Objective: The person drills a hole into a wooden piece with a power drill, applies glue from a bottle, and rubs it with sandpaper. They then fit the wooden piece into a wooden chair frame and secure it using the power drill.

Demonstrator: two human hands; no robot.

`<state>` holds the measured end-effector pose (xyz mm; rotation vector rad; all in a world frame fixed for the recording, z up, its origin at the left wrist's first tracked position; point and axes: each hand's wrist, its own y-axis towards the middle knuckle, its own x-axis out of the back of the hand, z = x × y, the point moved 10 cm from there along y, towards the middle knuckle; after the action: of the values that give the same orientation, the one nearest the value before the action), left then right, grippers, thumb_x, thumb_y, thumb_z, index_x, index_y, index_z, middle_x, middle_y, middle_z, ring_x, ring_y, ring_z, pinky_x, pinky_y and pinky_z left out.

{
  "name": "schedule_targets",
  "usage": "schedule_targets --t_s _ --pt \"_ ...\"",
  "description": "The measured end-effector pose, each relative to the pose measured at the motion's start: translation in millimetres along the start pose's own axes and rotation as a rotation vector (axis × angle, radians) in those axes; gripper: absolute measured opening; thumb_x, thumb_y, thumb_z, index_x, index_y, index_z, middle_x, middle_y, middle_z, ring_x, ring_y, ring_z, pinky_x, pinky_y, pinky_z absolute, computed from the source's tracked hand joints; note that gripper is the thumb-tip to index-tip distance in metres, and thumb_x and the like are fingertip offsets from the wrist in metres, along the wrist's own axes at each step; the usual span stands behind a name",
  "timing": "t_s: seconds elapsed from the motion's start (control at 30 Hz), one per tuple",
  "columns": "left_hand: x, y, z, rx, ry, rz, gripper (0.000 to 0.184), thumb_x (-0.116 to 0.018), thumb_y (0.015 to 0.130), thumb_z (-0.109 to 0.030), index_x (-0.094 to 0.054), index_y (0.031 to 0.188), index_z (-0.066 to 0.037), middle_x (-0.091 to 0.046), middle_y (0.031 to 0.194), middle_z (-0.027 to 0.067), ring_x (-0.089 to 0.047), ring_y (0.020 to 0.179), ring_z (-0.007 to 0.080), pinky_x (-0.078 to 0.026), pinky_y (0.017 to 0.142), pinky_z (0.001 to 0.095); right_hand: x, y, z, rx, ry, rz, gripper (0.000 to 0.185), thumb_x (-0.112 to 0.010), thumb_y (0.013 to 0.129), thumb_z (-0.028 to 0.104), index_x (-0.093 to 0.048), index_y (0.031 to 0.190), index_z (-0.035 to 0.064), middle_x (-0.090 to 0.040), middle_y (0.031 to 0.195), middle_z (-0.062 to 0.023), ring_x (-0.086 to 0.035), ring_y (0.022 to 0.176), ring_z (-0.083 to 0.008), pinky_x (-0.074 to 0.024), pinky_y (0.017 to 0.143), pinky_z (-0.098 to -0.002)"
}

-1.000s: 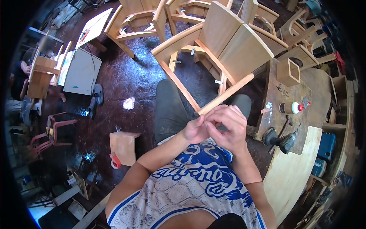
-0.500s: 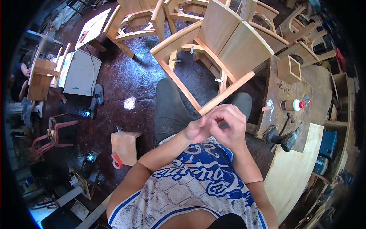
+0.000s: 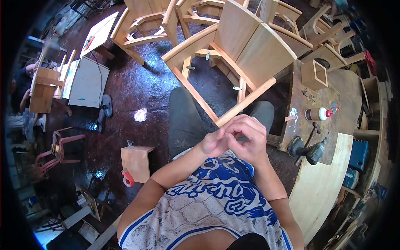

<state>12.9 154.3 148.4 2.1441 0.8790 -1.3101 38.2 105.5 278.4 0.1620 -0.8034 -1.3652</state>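
Close together in front of my chest are my left hand (image 3: 213,142) and my right hand (image 3: 248,137), touching at the fingertips. The fingers of both are closed in a pinch; whatever lies between them is too small or hidden to make out. Just beyond my fingers is the front corner of a wooden chair frame (image 3: 246,102), which stands between my knees. Its seat is open, with small metal brackets (image 3: 237,88) on the inner rails. Two curved panels (image 3: 266,54) form its far right side.
At right, a worktable (image 3: 291,100) carries a glue bottle (image 3: 318,113), a hammer (image 3: 312,134), a cordless drill (image 3: 317,153) and a wooden box (image 3: 314,75). More chair frames (image 3: 146,25) stand ahead. Red tape (image 3: 128,178) rests by a small wooden stool (image 3: 136,162). Another person (image 3: 25,85) sits far left.
My hands stay together at the chair corner, with the right fingers shifting slightly. The whole view has moved a little; the chair stays in place.
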Motion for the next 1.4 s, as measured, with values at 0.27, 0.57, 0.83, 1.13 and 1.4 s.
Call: schedule_targets --t_s 0.27,0.57,0.83,1.13,1.4 --pt "5.0 -1.9 4.6 0.021 0.069 -0.007 0.107 -0.065 0.084 -0.070 -0.026 0.152 0.003 -0.032 0.153 0.0165 -0.028 0.148 0.0274 -0.024 0.121 0.0429 2.5 -3.3 -5.5 -0.067 0.009 -0.003 0.014 -0.074 0.065 0.003 -0.065 0.076 0.0045 -0.064 0.072 -0.0059 -0.063 0.064 -0.0236 -0.0472 0.061 -0.0330" --pt "21.4 -2.7 19.6 0.022 -0.057 0.002 0.102 -0.074 0.081 -0.060 -0.031 0.152 -0.001 -0.038 0.152 0.0120 -0.034 0.144 0.0261 -0.026 0.121 0.0432 6.4 -2.2 -7.3 -0.016 0.000 0.058 0.012 -0.075 0.070 0.012 -0.069 0.080 0.0084 -0.066 0.075 -0.0066 -0.063 0.066 -0.0252 -0.0477 0.062 -0.0347" --pt "20.1 7.8 16.3 0.066 -0.044 -0.002 0.092 -0.075 0.079 -0.060 -0.044 0.141 0.000 -0.046 0.144 0.0130 -0.041 0.138 0.0262 -0.032 0.117 0.0409 14.1 -2.4 -10.5 -0.048 0.045 0.023 0.010 -0.075 0.072 0.005 -0.071 0.082 0.0044 -0.069 0.076 -0.0082 -0.065 0.068 -0.0239 -0.0499 0.064 -0.0338" --pt "20.0 6.9 18.0 0.058 -0.047 -0.046 0.086 -0.077 0.079 -0.056 -0.046 0.137 0.000 -0.050 0.136 0.0115 -0.046 0.133 0.0243 -0.036 0.113 0.0393 3.4 -12.4 -25.0 -0.205 0.173 0.076 0.008 -0.070 0.075 0.005 -0.064 0.081 0.0023 -0.060 0.072 -0.0076 -0.060 0.062 -0.0191 -0.0479 0.056 -0.0307" --pt "-1.5 11.9 -1.1 0.022 -0.023 -0.001 0.097 -0.068 0.085 -0.061 -0.027 0.153 -0.005 -0.044 0.146 0.0129 -0.041 0.138 0.0250 -0.031 0.115 0.0440 12.6 -21.1 -41.1 -0.320 0.301 0.020 0.012 -0.062 0.085 0.002 -0.057 0.075 -0.0008 -0.061 0.075 -0.0077 -0.058 0.066 -0.0127 -0.0475 0.059 -0.0280"
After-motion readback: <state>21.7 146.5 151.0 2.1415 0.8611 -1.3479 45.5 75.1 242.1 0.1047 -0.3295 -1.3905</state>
